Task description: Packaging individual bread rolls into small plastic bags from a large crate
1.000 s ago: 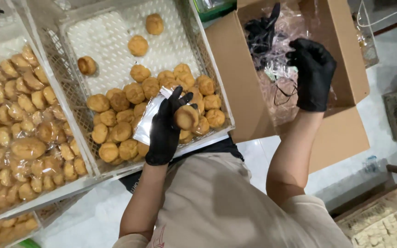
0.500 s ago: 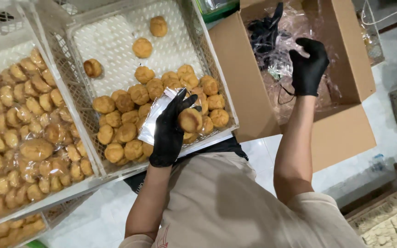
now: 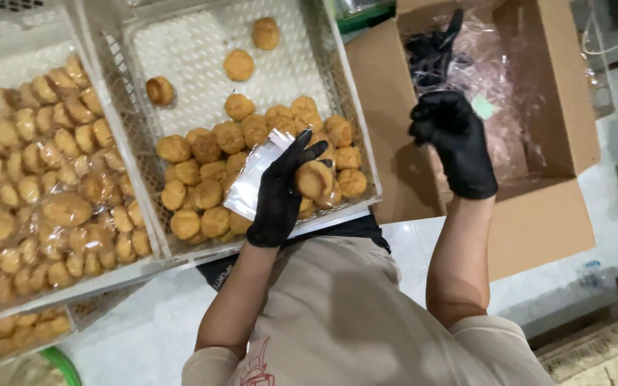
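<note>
From the head view we looked down at our two hands, both in black gloves. Our left hand (image 3: 280, 193) was over the white plastic basket tray with small holes (image 3: 194, 50). Its fingers were wrapped around one round golden-brown pastry (image 3: 314, 179), and the same hand also pinched a small clear plastic bag (image 3: 255, 179) against the palm. So the pastry was in our left hand, just above the heap of other round golden-brown pastries (image 3: 209, 186) in that tray.

Our right hand (image 3: 452, 139) was up over the open brown cardboard box (image 3: 552, 214). Its fingers were curled in, near the crinkly clear plastic liner (image 3: 509, 78) inside the box. We could not tell if they held anything. A bunch of black stuff (image 3: 430, 50) lay in the box just past that hand.

To do this part well, we thought it best to hold the pastry softly so it did not crumble, and keep the little bag flat and easy to open.

Our left arm was bent, with the hand tilted and the palm turned to the side. Our right arm reached up and out, with the wrist bent down toward the box.

Another white tray full of wrapped golden pastries (image 3: 30, 186) sat beside the first one, on our left.
</note>
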